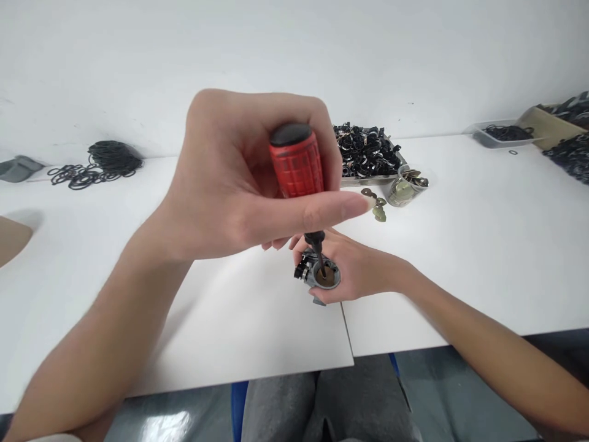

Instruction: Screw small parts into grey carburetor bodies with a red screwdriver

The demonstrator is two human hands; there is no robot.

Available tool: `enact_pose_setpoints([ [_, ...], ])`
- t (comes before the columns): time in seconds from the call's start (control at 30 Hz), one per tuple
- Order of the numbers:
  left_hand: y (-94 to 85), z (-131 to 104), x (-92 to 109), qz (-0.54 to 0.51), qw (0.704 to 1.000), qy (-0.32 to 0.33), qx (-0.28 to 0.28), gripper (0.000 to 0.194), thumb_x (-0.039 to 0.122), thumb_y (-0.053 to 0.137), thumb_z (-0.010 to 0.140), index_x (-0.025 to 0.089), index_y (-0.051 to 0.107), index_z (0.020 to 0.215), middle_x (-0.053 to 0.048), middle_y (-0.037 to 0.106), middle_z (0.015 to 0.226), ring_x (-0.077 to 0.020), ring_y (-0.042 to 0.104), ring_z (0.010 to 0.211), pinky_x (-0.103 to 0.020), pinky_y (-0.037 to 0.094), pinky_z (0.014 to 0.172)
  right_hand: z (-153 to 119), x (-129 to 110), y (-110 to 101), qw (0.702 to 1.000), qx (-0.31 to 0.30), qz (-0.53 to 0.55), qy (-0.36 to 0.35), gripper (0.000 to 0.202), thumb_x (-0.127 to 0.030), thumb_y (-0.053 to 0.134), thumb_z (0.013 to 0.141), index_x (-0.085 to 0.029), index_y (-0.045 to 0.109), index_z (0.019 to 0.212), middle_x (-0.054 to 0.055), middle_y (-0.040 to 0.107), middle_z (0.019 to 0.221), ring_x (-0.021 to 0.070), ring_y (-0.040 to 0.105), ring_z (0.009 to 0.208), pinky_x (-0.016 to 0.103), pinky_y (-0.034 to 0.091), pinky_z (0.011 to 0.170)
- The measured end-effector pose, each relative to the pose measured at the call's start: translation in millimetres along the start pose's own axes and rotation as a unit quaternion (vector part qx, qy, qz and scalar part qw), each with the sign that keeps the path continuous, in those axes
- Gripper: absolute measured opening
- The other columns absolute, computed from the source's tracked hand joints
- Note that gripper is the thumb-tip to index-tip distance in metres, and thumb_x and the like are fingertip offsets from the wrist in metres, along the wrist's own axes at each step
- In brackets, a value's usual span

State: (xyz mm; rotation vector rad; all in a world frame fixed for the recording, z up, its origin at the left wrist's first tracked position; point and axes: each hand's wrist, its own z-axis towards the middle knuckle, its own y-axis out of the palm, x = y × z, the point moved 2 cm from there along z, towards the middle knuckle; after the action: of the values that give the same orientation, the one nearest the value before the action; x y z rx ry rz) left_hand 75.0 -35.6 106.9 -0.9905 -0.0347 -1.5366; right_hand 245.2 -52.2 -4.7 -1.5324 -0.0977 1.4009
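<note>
My left hand (248,178) is wrapped round the red handle of a screwdriver (299,162), its thumb stretched across the front. The screwdriver points down, with its tip in the round opening of a small grey metal part (310,276). Inside that opening a brown disc (324,277) shows. Low over the white table, my right hand (347,264) grips the metal part from the right, fingers behind it and thumb in front. A black fitting sticks out on the part's left side.
Behind the hands stands a tray of black clips (368,153). Beside it are a clear cup of discs (405,187) and several loose discs (378,209). Black rings (113,161) lie at the left. A clear tray (501,138) sits at the right. The table (257,331) has a seam near the metal part.
</note>
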Motion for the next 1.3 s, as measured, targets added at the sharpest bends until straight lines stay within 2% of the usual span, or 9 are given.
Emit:
enact_pose_setpoints([
  [0.17, 4.5, 0.7, -2.6, -0.015, 1.000, -0.010, -0.009, 0.017, 0.028, 0.077, 0.078, 0.019, 0.065, 0.086, -0.002, 0.064, 0.081, -0.0124, 0.064, 0.059, -0.025, 0.049, 0.045, -0.4, 0.6, 0.0, 1.000, -0.005, -0.004, 0.009, 0.038, -0.021, 0.071, 0.073, -0.022, 0.055, 0.108, 0.007, 0.057, 0.115, 0.0251, 0.051, 0.113, 0.041, 0.045, 0.098],
  [0.33, 8.7, 5.3, 11.2, -0.031, 0.998, 0.051, -0.001, 0.030, 0.021, 0.075, 0.080, 0.025, 0.064, 0.107, -0.004, 0.062, 0.107, -0.0216, 0.071, 0.084, -0.029, 0.057, 0.055, -2.1, 1.5, 2.1, 1.000, 0.009, -0.010, 0.008, 0.039, -0.022, 0.070, 0.073, -0.022, 0.056, 0.109, 0.006, 0.059, 0.111, 0.0254, 0.051, 0.114, 0.041, 0.044, 0.099],
  [0.47, 8.1, 5.0, 21.6, 0.003, 0.998, 0.038, -0.051, 0.036, 0.036, 0.067, 0.086, 0.035, 0.064, 0.122, -0.001, 0.066, 0.122, -0.0274, 0.071, 0.104, -0.032, 0.060, 0.063, -2.8, 1.2, 2.1, 1.000, 0.017, -0.015, 0.007, 0.038, -0.022, 0.069, 0.074, -0.022, 0.055, 0.109, 0.005, 0.059, 0.110, 0.0242, 0.052, 0.113, 0.039, 0.045, 0.097],
  [0.57, 7.8, 2.5, 22.2, -0.002, 0.999, 0.045, -0.014, 0.044, 0.044, 0.067, 0.085, 0.040, 0.061, 0.128, 0.002, 0.061, 0.136, -0.0279, 0.070, 0.107, -0.036, 0.061, 0.069, -2.7, 1.0, 1.7, 1.000, 0.005, -0.012, 0.009, 0.038, -0.021, 0.069, 0.073, -0.023, 0.055, 0.108, 0.005, 0.060, 0.112, 0.0248, 0.051, 0.113, 0.041, 0.045, 0.098],
  [0.8, 6.8, -0.5, 18.7, -0.033, 0.998, 0.042, 0.018, 0.046, 0.045, 0.072, 0.083, 0.043, 0.063, 0.128, 0.000, 0.072, 0.099, -0.0238, 0.072, 0.088, -0.038, 0.059, 0.070, -1.2, 1.0, 0.3, 1.000, 0.009, -0.017, 0.003, 0.037, -0.020, 0.071, 0.073, -0.022, 0.054, 0.106, 0.005, 0.060, 0.108, 0.0239, 0.052, 0.109, 0.039, 0.044, 0.099],
  [1.0, 5.6, 2.7, 18.4, -0.108, 0.992, 0.063, 0.007, 0.062, 0.064, 0.055, 0.088, 0.031, 0.055, 0.141, -0.004, 0.073, 0.097, -0.0284, 0.073, 0.090, -0.039, 0.060, 0.066, 0.4, 3.0, -0.3, 1.000, -0.002, -0.004, -0.004, 0.038, -0.022, 0.072, 0.072, -0.020, 0.056, 0.107, 0.007, 0.058, 0.114, 0.0229, 0.050, 0.112, 0.038, 0.043, 0.100],
  [1.13, 5.7, 5.1, 20.3, -0.125, 0.990, 0.057, 0.031, 0.067, 0.065, 0.060, 0.084, 0.028, 0.055, 0.140, -0.004, 0.073, 0.087, -0.0232, 0.072, 0.079, -0.035, 0.059, 0.062, -0.7, 3.9, 0.3, 1.000, 0.007, -0.002, -0.013, 0.039, -0.021, 0.073, 0.072, -0.021, 0.057, 0.108, 0.006, 0.058, 0.112, 0.0224, 0.051, 0.112, 0.037, 0.043, 0.101],
  [1.23, 6.7, 2.7, 23.5, -0.110, 0.994, 0.003, -0.004, 0.069, 0.064, 0.067, 0.079, 0.028, 0.059, 0.137, -0.006, 0.073, 0.089, -0.0277, 0.072, 0.090, -0.037, 0.060, 0.066, -0.9, 3.8, 0.7, 1.000, 0.000, -0.003, -0.019, 0.038, -0.022, 0.073, 0.072, -0.021, 0.058, 0.107, 0.007, 0.057, 0.118, 0.0227, 0.051, 0.112, 0.038, 0.043, 0.102],
  [1.3, 7.0, 1.6, 27.3, -0.109, 0.994, 0.013, -0.006, 0.062, 0.064, 0.064, 0.081, 0.032, 0.060, 0.135, -0.005, 0.073, 0.099, -0.0256, 0.071, 0.094, -0.038, 0.061, 0.072, -1.2, 3.7, 0.3, 1.000, 0.004, -0.006, -0.017, 0.038, -0.023, 0.073, 0.072, -0.021, 0.058, 0.107, 0.006, 0.057, 0.116, 0.0227, 0.051, 0.112, 0.039, 0.042, 0.103],
])
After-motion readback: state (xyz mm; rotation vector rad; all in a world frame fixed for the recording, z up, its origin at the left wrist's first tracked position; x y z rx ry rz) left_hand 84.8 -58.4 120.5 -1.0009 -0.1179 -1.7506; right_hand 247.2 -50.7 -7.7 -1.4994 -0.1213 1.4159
